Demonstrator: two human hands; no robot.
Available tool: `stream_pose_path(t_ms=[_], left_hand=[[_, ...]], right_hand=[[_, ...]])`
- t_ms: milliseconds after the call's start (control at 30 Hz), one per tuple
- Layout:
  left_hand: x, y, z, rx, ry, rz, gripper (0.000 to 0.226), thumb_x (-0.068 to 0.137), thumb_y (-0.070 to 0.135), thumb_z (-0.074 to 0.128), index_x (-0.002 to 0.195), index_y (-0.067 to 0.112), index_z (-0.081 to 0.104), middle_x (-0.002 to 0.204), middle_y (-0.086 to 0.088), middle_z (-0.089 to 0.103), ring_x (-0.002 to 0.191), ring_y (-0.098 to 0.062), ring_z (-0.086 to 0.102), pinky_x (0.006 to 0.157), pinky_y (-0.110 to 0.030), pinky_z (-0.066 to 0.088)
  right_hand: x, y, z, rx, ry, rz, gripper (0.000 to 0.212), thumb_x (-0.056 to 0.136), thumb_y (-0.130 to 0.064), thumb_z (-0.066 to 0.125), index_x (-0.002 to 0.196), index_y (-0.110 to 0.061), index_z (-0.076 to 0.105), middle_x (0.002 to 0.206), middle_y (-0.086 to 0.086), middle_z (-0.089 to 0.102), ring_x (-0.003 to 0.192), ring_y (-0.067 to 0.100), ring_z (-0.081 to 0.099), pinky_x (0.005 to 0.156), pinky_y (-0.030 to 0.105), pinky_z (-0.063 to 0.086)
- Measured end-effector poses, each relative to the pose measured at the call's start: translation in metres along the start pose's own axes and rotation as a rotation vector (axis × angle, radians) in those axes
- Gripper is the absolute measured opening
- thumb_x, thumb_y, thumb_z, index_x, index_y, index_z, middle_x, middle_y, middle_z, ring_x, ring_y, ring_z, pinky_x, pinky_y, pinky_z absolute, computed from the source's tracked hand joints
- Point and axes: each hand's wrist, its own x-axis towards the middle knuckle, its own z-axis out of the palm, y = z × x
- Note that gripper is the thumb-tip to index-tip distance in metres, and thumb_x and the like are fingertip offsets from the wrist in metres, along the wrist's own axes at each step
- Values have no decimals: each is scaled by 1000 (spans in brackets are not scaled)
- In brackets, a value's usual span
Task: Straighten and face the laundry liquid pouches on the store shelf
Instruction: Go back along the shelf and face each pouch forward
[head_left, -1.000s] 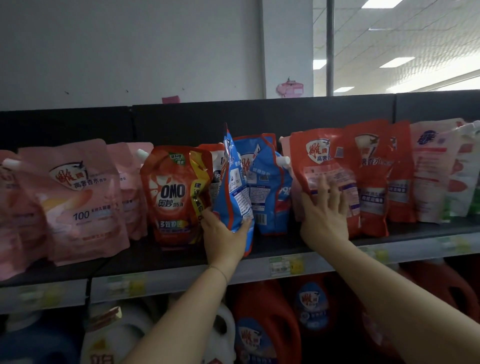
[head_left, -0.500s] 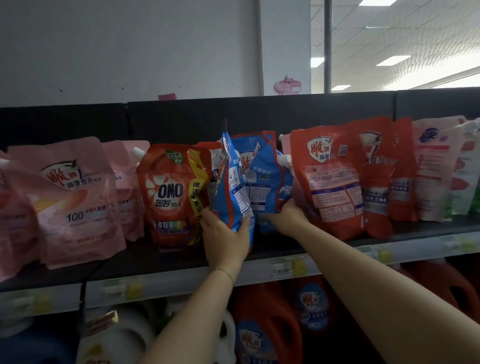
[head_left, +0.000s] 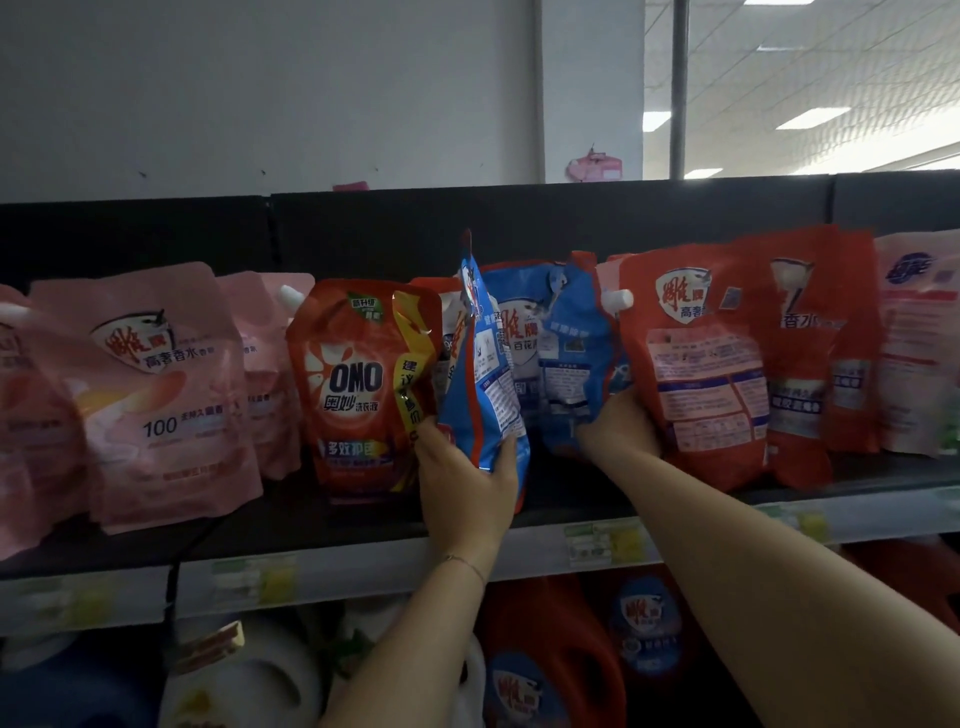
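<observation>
L hand (head_left: 464, 480) pinches edge-on blue pouch (head_left: 485, 374); R hand (head_left: 618, 428) grips pouch behind. Slip → drops off shelf (head_left: 363, 519) below.

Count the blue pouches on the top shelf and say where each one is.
2. One blue pouch is turned edge-on in the left hand. The other stands behind it, gripped by the right hand. More may be hidden behind.
</observation>
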Motion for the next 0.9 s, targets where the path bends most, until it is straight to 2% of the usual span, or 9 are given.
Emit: stream_pose_path(t_ms=[100,233,467,533,600,667,733,833,900], left_hand=[[0,1,0,-1,3,12,71,75,45,74,126,12,37,121,-5,52,107,-21,58,77,-28,50],[-2,3,2,22,5,15,70,75,44,75,125,11,38,119,-6,52,106,-23,58,73,-26,46],[-2,3,1,20,2,-5,71,74,49,73,124,14,36,119,-3,51,105,-20,59,72,-27,50],[-2,5,1,17,6,-22,71,74,50,73,124,16,35,120,-3,51,105,-20,59,74,-31,53],[-2,6,2,11,10,-34,71,74,49,73,124,17,35,121,-2,51,106,-20,59,75,-32,53],[-2,7,1,-3,2,-48,71,74,48,74,125,16,35,122,-2,51,107,-20,58,73,-30,51],[-2,8,-1,-9,-3,-58,73,74,47,75,126,16,35,123,-2,51,109,-20,57,74,-31,51],[-1,8,-2,6,-15,-59,75,72,47,76,126,14,35,123,-4,48,111,-23,55,81,-38,54],[0,10,-3,9,-36,-69,75,73,46,76,126,13,35,124,-6,47,113,-25,54,84,-38,52]], right_hand=[[-6,0,6,-55,49,-48,84,84,-34,69,142,-2,16,128,17,54,111,33,58,84,37,47],[-18,-9,14,-180,-6,-172,103,86,-44,63,147,-1,-8,131,17,53,111,32,58,84,39,48],[-25,-20,15,-130,-151,-411,91,96,-36,50,147,1,-15,138,25,45,118,37,53,100,44,42],[-24,-17,12,-80,-196,-415,88,94,-30,53,150,-6,-11,138,22,47,118,37,52,99,43,43],[-23,-16,15,-24,-138,-407,74,92,-20,55,148,-10,8,131,21,53,114,36,55,94,43,47],[-23,-19,21,80,-38,-357,51,91,-12,54,134,-11,26,123,19,56,106,33,58,86,38,50],[-20,-24,34,196,12,-257,39,92,-12,52,126,-7,33,118,21,55,101,33,57,81,34,46],[-14,-34,42,395,-73,-112,39,95,-29,47,126,-8,40,124,17,53,103,30,53,88,35,43],[-10,-36,34,239,-227,-202,42,92,-24,54,130,-14,38,126,15,51,109,31,53,91,35,42]])
